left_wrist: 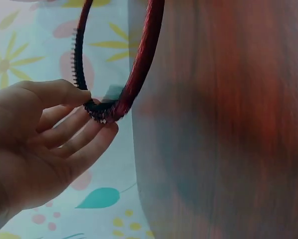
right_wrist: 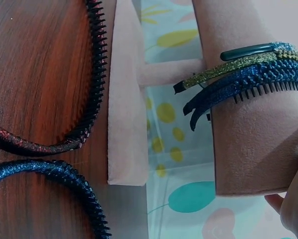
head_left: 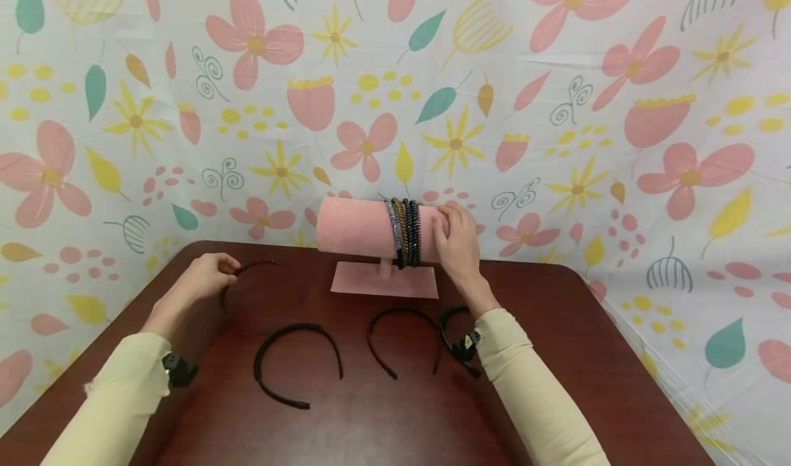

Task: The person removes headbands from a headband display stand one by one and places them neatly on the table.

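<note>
A dark red headband (left_wrist: 145,55) with inner teeth is pinched between the thumb and fingers of my left hand (head_left: 207,277), raised near the table's left edge. My right hand (head_left: 459,243) rests on the right end of a pink padded roll (head_left: 355,227) on a stand. Around the roll's right part sit several glittery headbands (head_left: 404,233), side by side. In the right wrist view they show as blue (right_wrist: 253,74) and gold-green (right_wrist: 228,69), their ends hanging below the roll; only part of the right hand (right_wrist: 296,199) shows there.
On the dark wooden table (head_left: 371,425) lie a black-looking headband (head_left: 258,363) at centre left, another (head_left: 371,335) before the stand base (head_left: 384,281), and a blue one (right_wrist: 64,172) under my right wrist. A flowered cloth (head_left: 395,75) hangs behind the table.
</note>
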Demonstrator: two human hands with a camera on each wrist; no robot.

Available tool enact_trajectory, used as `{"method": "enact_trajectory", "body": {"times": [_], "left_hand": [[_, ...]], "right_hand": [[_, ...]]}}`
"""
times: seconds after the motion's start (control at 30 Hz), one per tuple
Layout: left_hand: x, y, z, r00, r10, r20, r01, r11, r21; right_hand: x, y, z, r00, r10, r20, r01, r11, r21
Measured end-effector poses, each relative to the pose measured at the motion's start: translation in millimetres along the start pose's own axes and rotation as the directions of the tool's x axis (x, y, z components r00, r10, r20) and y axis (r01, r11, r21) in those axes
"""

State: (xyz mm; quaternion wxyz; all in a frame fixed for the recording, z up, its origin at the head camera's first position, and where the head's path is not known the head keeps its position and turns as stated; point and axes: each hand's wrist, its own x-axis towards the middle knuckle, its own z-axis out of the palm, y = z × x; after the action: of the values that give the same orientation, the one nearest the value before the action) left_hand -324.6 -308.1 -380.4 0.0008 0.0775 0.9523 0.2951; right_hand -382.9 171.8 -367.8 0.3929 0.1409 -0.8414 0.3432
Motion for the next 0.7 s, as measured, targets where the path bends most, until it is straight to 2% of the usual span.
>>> {"method": "enact_trajectory", "body": {"times": [0.2,0.33,0.43,0.57,0.7], "left_hand": [[-10.8,-3.0,-1.2,0.997,0.070,0.014,-0.071,0.995,0.068],[-19.3,-8.4,-3.4,0.986,0.142,0.089,-0.153,0.980,0.131],[-26.0,-13.3,-5.8,0.972,0.190,0.138,-0.207,0.970,0.125],[-36.6,-23.1,-10.4,0.965,0.209,0.159,-0.228,0.967,0.113],[-47.0,-37.5,-17.3,0.967,0.206,0.148,-0.223,0.968,0.114]], "right_hand": [[0.3,1,1,1.000,-0.002,0.001,0.002,1.000,-0.002],[0.5,0,0,1.000,-0.008,0.001,0.008,1.000,0.005],[0.5,1,0,1.000,-0.006,-0.008,0.006,1.000,0.001],[0.1,2,0,1.000,-0.004,-0.016,0.004,1.000,-0.012],[0.5,2,2,1.000,-0.004,-0.008,0.004,1.000,-0.013]]}}
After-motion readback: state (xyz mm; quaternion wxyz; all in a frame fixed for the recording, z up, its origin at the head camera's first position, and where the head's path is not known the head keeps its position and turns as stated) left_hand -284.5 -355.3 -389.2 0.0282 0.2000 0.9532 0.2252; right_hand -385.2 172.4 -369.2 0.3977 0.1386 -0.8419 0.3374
